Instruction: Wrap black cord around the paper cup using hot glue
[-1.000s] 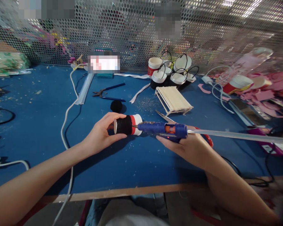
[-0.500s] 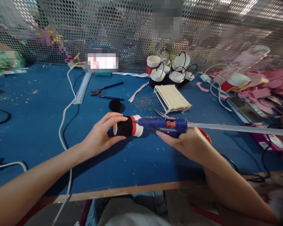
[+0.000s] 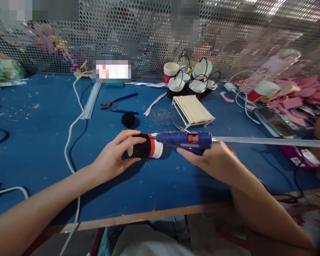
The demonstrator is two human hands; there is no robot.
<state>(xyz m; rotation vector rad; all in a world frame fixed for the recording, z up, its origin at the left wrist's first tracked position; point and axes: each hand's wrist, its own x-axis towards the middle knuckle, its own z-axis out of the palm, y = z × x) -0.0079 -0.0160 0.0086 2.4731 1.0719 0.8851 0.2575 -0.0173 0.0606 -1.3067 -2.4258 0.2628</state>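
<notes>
My left hand holds a small paper cup on its side, fingers over its top and thumb below. The cup is wrapped in black, with a red band and a white part at its right end. My right hand grips a blue glue gun, whose tip meets the cup near the red band. A long clear glue stick runs out of the gun's back to the right. Just behind the cup lies a black ball of material.
Blue-handled pliers, glue sticks and a white cable lie left. Behind are a small wooden stick rack and several cups with black handles. Pink pieces and a phone are at right.
The view has shifted slightly. The fingers of my left hand have moved a little on the cup, and the gun's tip stays at the cup near the red band.
</notes>
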